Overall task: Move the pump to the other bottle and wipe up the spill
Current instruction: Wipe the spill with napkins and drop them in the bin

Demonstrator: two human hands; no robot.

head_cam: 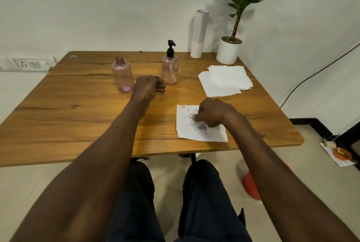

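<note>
In the head view your right hand point(209, 113) pinches the stained tissue point(196, 125) near the bench's point(78, 105) front edge, your left hand point(149, 86) curled empty, mid-wipe; next probably lift it away, while the pump point(171, 47) stands upright in the far bottle point(170, 68), nozzle pointing right.

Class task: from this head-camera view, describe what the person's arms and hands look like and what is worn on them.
Both forearms are bare right up to the bottom edge of the frame: no sleeves in view. The left hand and right hand wear no gloves, and no watch, bracelet or ring is visible. No markings or cables show. Dark trousers cover the legs below.
</note>
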